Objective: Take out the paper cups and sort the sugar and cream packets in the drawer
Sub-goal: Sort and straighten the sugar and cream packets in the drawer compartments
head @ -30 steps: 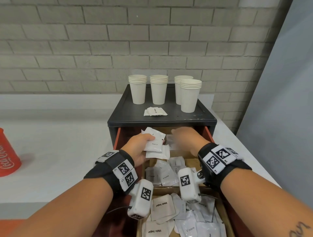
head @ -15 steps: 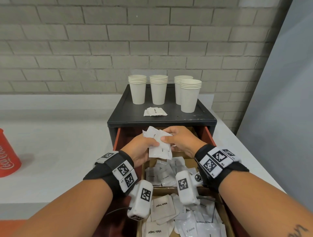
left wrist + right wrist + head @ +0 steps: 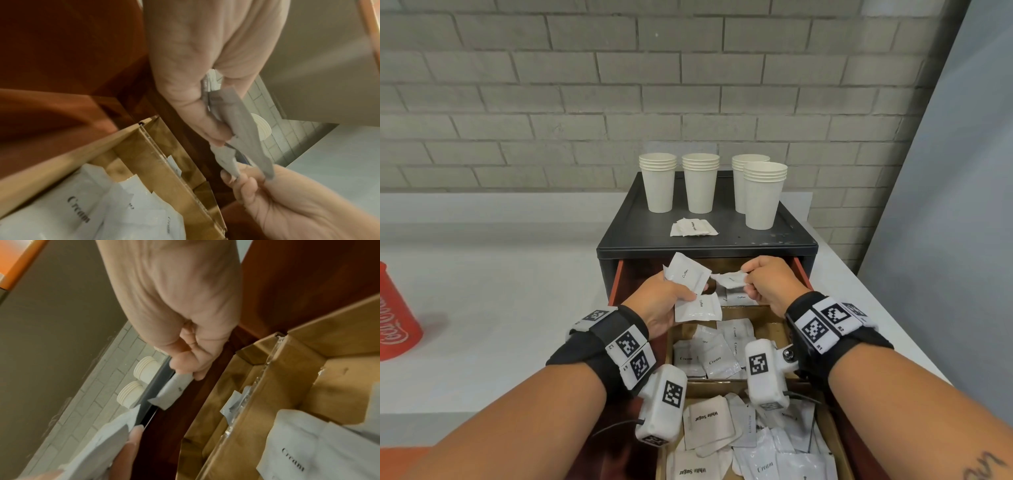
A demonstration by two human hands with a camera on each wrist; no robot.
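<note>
Packets fill our left hand [image 3: 664, 301] in a loose fan [image 3: 690, 291] over the back of the open drawer [image 3: 774, 315]; our right hand [image 3: 767, 284] pinches one small packet [image 3: 731, 279] beside it; paper cups [image 3: 763, 195] stand on the cabinet top [image 3: 640, 226]; we think the fan could slip and mix into the cream packets [image 3: 717, 356] below.

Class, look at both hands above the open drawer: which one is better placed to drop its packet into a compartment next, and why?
Probably the right hand: it pinches a single packet above the drawer. The left hand grips several Coffee packets, so it is busy.
</note>
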